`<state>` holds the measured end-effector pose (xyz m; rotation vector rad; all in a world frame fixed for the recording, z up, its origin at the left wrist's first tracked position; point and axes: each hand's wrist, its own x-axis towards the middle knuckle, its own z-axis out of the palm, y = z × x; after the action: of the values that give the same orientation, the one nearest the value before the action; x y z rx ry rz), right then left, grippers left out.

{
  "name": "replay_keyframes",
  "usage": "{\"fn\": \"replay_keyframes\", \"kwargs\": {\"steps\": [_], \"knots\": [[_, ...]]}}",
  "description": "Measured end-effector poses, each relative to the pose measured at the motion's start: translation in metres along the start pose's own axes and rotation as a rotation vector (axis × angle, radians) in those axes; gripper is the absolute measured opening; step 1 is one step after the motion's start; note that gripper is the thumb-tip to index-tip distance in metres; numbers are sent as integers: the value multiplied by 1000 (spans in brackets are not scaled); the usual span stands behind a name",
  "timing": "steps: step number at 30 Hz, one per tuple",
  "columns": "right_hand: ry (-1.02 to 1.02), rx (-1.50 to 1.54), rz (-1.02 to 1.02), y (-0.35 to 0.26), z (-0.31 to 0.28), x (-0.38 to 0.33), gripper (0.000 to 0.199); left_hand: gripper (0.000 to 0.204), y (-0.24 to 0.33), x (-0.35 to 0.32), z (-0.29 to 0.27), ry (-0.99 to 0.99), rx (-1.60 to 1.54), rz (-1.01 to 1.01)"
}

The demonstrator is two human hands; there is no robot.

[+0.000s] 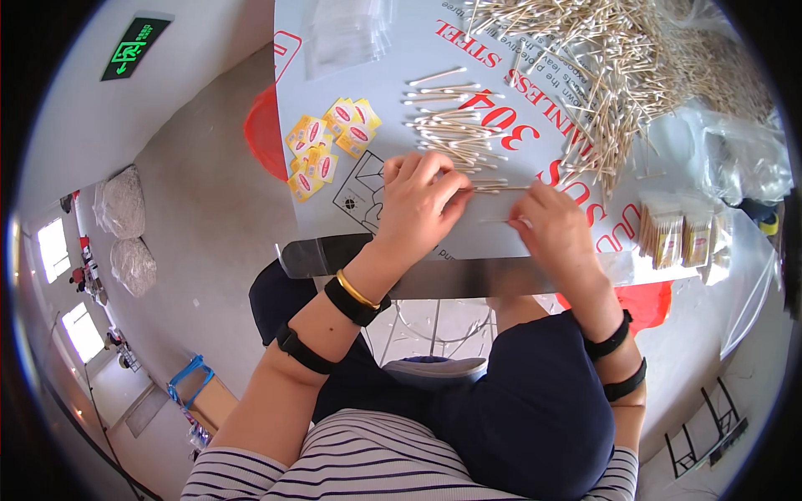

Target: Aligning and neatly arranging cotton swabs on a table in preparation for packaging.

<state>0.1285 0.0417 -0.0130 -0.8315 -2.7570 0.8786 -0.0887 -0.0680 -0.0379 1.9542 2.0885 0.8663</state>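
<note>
My left hand [420, 199] is closed, with its thumb and fingertips at the left ends of a few cotton swabs [499, 189] lying on the table. Across from it, my right hand [553, 224] is pinched; a thin, faint cotton swab [494, 220] sticks out from its thumb toward the left. The right fingertips also come close to the other ends of the swabs between the hands. Just beyond my hands lies a loose row of cotton swabs [455, 125], roughly side by side. Left of that row are small yellow-and-white printed cards [311, 134].
A large heap of cotton swabs [614, 63] covers the far right of the table [393, 100]. Clear plastic bags [347, 33] lie at the far left, more crumpled bags [739, 154] at the right. Filled swab packs [678, 234] stand near the right edge. Red stools [266, 134] show beside the table.
</note>
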Motion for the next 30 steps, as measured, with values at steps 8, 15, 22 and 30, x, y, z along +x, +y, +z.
{"fn": "replay_keyframes", "kwargs": {"steps": [8,15,22,30], "knots": [[101,-92,-164,-24,10,40,52,27,-15,7,-17,169,-100,-115],[-20,-323,-160,-23,46,58,110,35,-56,57,-10,314,-350,-107],[61,-342,-135,-13,45,77,108,48,-62,84,4,36,-238,-42],[-22,-333,-283,1,33,75,95,49,-67,83,-5,-142,-288,70]]}}
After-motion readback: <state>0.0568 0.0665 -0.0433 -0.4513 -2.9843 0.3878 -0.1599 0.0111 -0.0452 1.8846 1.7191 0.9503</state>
